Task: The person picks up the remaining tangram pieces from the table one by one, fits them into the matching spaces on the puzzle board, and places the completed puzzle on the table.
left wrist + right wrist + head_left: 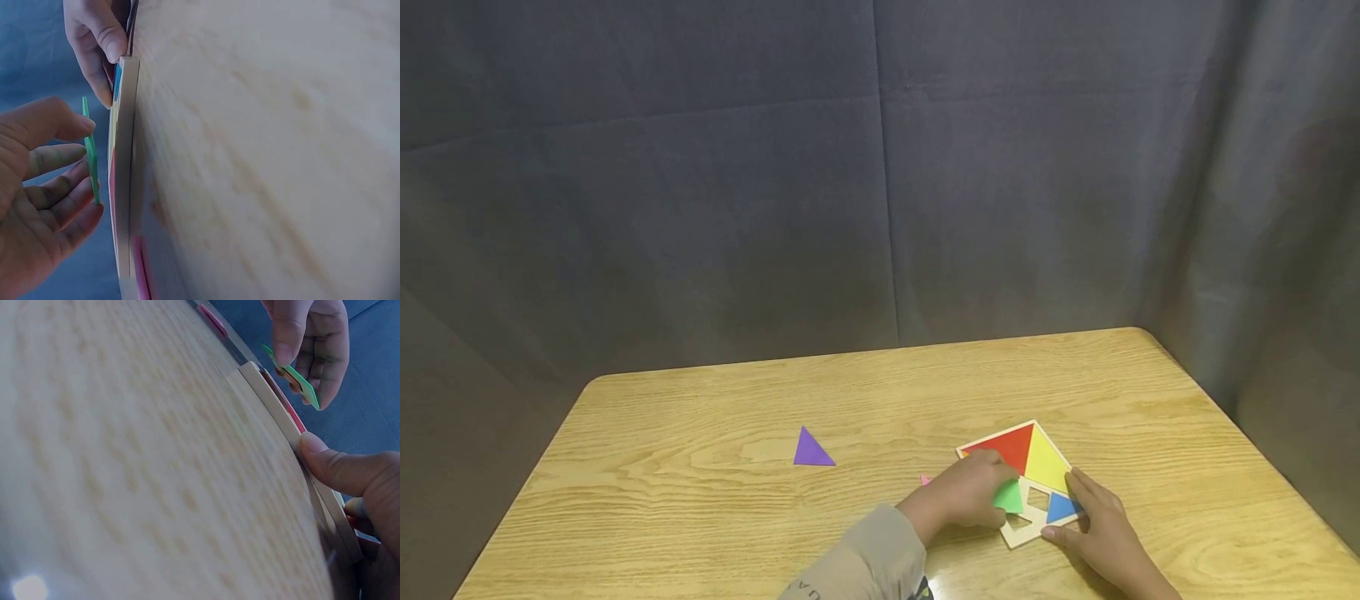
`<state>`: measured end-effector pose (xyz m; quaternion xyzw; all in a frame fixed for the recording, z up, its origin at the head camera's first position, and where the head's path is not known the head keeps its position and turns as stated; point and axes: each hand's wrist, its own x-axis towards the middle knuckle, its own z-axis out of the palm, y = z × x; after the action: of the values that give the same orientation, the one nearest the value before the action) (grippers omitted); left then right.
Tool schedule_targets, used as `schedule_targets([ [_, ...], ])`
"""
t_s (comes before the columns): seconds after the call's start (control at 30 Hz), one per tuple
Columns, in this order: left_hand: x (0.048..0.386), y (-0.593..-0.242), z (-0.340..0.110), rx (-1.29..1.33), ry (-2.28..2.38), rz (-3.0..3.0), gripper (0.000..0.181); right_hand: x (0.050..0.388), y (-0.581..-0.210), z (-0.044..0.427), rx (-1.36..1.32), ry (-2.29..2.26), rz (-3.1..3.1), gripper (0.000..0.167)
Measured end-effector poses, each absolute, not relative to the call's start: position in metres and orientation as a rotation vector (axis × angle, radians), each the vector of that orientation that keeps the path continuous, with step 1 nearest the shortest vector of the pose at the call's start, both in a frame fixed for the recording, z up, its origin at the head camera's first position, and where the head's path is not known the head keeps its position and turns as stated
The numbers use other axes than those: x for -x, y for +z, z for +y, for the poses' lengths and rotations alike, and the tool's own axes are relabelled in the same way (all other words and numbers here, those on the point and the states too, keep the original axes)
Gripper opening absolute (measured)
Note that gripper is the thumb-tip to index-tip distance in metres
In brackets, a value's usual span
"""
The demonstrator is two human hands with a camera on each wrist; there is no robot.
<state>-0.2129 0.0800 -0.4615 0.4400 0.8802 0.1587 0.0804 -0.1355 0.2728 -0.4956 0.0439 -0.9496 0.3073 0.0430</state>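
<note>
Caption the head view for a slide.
Left hand holds green piece above puzzle board; right hand grips the board.

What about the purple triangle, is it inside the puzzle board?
No, the purple triangle lies flat on the table, clearly apart from the puzzle board.

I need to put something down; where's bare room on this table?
On the table, a wide bare patch lies between the purple triangle and the left edge. More bare wood lies behind the puzzle board toward the curtain, and right of the right hand. Crowded: the board, with the left hand, green piece, right hand and pink piece close together.
</note>
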Motion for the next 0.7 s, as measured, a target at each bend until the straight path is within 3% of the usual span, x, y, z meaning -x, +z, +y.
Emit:
schedule_targets([
  [0.7, 0.212, -0.464, 0.092, -1.387, 0.353, 2.63, 0.048, 0.136, -0.497, 0.273, -0.145, 0.917, -2.89, 0.086],
])
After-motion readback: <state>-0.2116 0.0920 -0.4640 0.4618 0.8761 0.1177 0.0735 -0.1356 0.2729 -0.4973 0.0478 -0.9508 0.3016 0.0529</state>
